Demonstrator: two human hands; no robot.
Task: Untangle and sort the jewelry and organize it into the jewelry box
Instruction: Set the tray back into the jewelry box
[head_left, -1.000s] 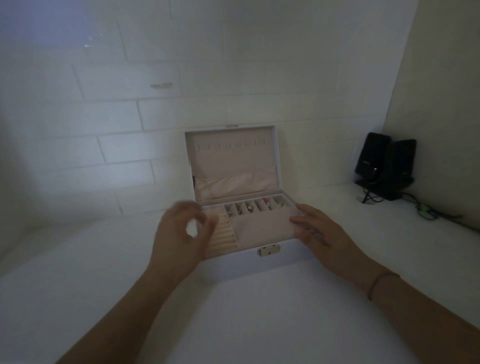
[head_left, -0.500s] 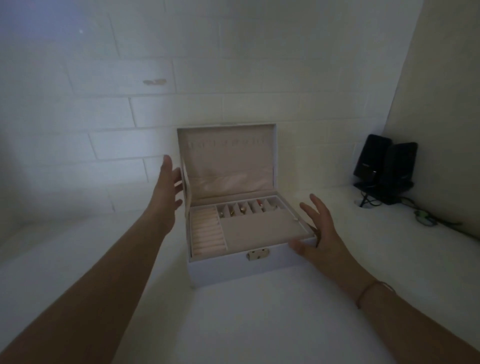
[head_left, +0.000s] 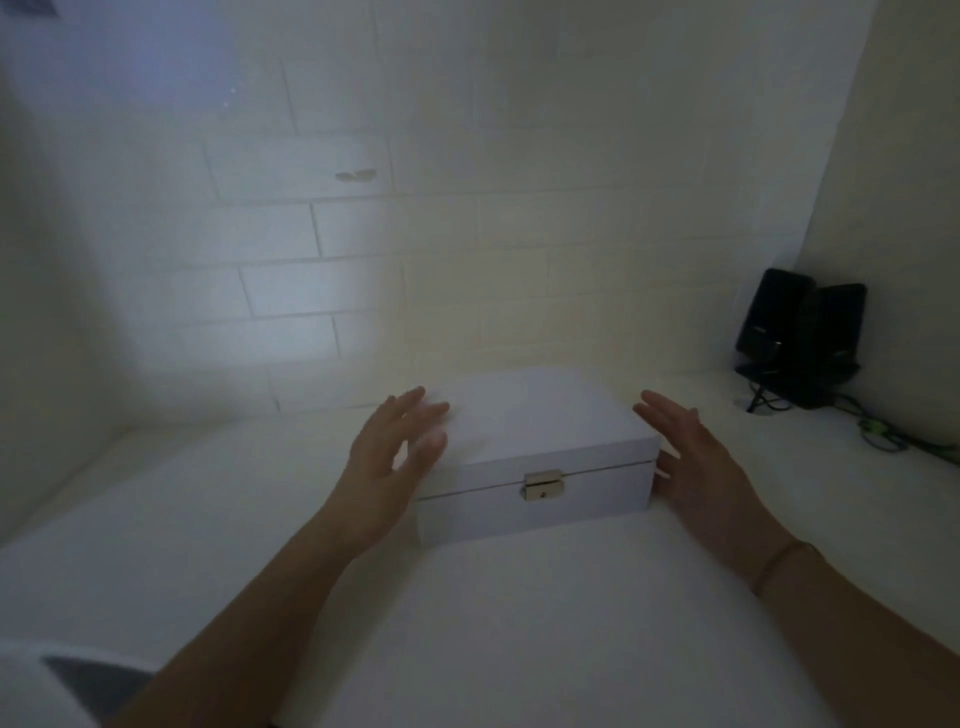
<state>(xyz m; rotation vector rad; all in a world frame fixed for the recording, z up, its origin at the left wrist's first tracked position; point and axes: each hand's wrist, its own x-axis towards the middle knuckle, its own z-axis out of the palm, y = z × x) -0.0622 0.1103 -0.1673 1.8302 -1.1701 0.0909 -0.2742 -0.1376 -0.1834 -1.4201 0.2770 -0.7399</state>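
Both hands are seen reaching in from the bottom of the frame, the forearms bare. At the lower left corner a bit of pale sleeve (head_left: 47, 686) is caught. The left hand (head_left: 387, 467) is held left of centre with its fingers spread and slightly curled, nothing gripped in them; it is blurred, and whether its fingertips touch the box cannot be told. The right hand (head_left: 696, 467) is held right of centre, palm turned inward and fingers extended apart, nothing held; its thumb side lies just beside the right end of the box, and contact cannot be confirmed. A thin band (head_left: 776, 564) is worn on the right wrist.

Between the two hands, at the middle of the frame, the jewelry box (head_left: 540, 447) is set on the white tabletop (head_left: 519, 623). Its lid is closed, and a small metal clasp (head_left: 543, 486) is seen at the middle of its front face. No jewelry is visible.

Farther back, a white brick wall (head_left: 415, 234) fills the upper part of the frame. At the far right, near the corner, two dark speakers (head_left: 802, 332) are stood side by side, and cables (head_left: 883, 436) are trailed from them along the tabletop toward the right edge.
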